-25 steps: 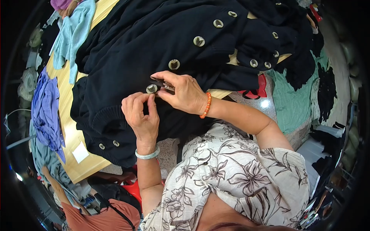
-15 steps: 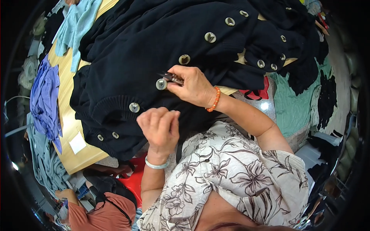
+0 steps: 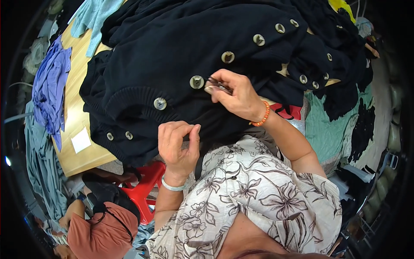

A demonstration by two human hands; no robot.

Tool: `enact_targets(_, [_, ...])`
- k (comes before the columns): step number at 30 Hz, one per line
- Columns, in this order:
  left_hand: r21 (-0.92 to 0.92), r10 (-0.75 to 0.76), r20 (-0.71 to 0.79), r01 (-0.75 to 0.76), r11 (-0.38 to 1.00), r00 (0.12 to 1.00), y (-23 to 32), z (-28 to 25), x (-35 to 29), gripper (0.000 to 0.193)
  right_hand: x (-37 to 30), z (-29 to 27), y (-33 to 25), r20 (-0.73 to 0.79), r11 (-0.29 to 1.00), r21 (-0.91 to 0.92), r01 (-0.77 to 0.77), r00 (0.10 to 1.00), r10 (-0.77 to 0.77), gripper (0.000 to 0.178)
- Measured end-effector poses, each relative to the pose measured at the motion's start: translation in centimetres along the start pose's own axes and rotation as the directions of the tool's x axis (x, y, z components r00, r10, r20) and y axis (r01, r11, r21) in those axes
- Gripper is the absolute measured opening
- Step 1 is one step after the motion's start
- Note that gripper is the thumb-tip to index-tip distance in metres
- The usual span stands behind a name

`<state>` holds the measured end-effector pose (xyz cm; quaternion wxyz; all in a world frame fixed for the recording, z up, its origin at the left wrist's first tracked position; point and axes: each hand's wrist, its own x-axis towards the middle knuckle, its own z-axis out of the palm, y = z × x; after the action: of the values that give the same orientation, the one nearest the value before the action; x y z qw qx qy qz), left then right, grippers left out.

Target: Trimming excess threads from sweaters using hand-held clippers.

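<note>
A black knitted garment [image 3: 146, 64] lies spread over the table, with large pale buttons in a slanting row up its front. My right hand [image 3: 239, 95] is closed around small dark thread snips [image 3: 221, 86]. Their tips are just right of a button [image 3: 197, 82] in that row. Nearer to me on the ribbed edge is another button [image 3: 160, 103]. My left hand [image 3: 177, 144] hovers by the garment's near edge, fingers curled in and thumb close to the forefinger. Anything it pinches is too small or hidden to make out.
A purple garment [image 3: 49, 86] and a light blue one [image 3: 92, 21] lie along the wooden table's [image 3: 77, 116] left side, near a white paper square [image 3: 81, 140]. Green cloth [image 3: 321, 125] is at right. A person in a rust-coloured top [image 3: 101, 233] is at lower left, beside a red stool [image 3: 144, 194].
My right hand has moved right with the snips, away from over the button. My left hand has turned slightly, its thumb showing more. The whole view has shifted a little.
</note>
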<state>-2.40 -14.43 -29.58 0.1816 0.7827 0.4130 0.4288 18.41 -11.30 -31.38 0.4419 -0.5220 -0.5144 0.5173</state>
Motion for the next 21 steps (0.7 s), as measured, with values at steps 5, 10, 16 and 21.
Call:
enact_targets(5, [0.222, 0.070, -0.226, -0.018, 0.975, 0.972, -1.5, -1.0, -1.0, 0.033, -1.0, -0.8, -0.1, -0.092, 0.993, -0.068, 0.098, 0.990, -0.104, 0.007])
enact_targets(10, [0.448, 0.147, -0.229, -0.030, 0.894, 0.962, -2.3, -1.0, 0.6, 0.046, -1.2, -1.0, -0.3, -0.036, 0.987, -0.128, 0.096, 0.994, -0.102, 0.008])
enact_targets(16, [0.524, 0.171, -0.126, -0.081, 0.848, 0.977, -3.2, -0.5, 2.5, 0.030, -1.6, -0.8, -0.2, -0.070, 0.961, -0.239, 0.141, 0.984, -0.162, 0.015])
enact_targets(21, [0.436, 0.193, -0.162, -0.106, 0.894, 0.968, -3.9, -0.5, 1.9, 0.021, -1.7, -0.9, -0.8, -0.038, 0.933, -0.325, 0.157, 0.983, -0.179, 0.019])
